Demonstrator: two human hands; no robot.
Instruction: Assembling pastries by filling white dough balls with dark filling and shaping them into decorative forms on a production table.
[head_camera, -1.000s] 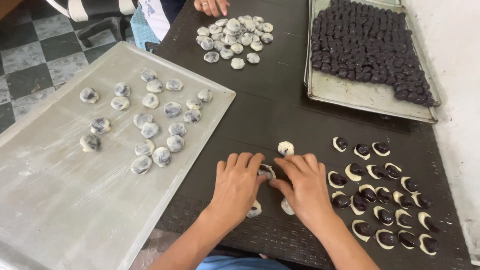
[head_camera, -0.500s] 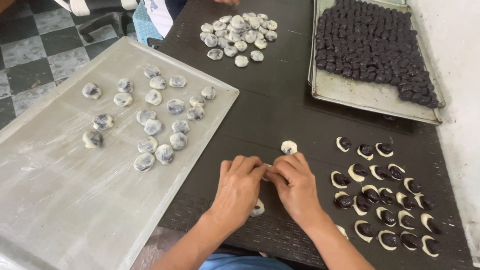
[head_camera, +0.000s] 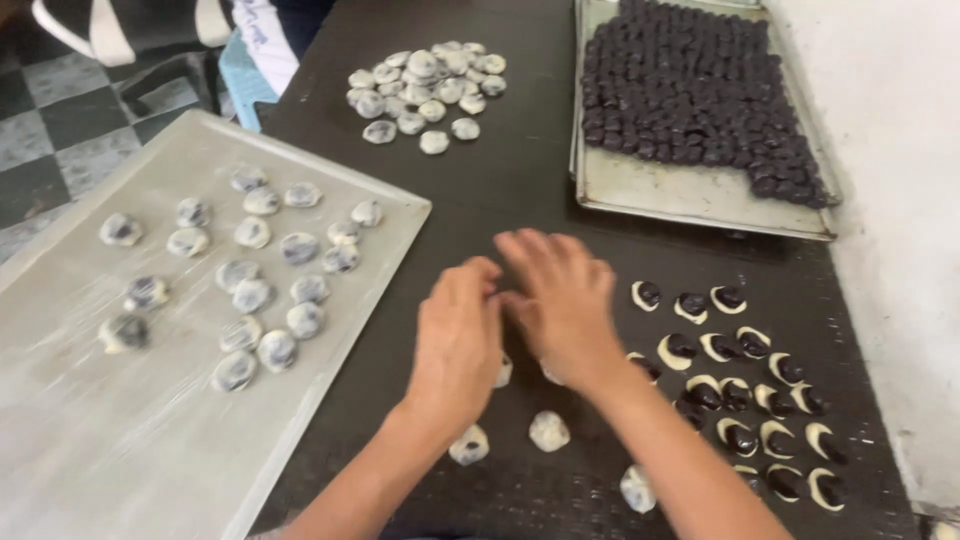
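Observation:
My left hand (head_camera: 455, 335) and my right hand (head_camera: 562, 300) are side by side, palms down, over the middle of the dark table (head_camera: 520, 190). Their fingertips meet, and whatever lies under them is hidden. The picture is blurred there. Three closed dough balls (head_camera: 548, 430) with dark filling showing through lie just below my wrists. To the right are several open dough discs (head_camera: 740, 345), each with a dark filling ball on it.
A large pale tray (head_camera: 120, 460) on the left carries several closed dough balls (head_camera: 262, 295). Plain dough discs (head_camera: 420, 85) are heaped at the far side. A metal tray (head_camera: 690, 195) of dark filling balls (head_camera: 690, 90) stands far right, by a white wall.
Both hands have moved farther up the table and now cover the spot where a single dough disc lay. More closed balls show near my wrists.

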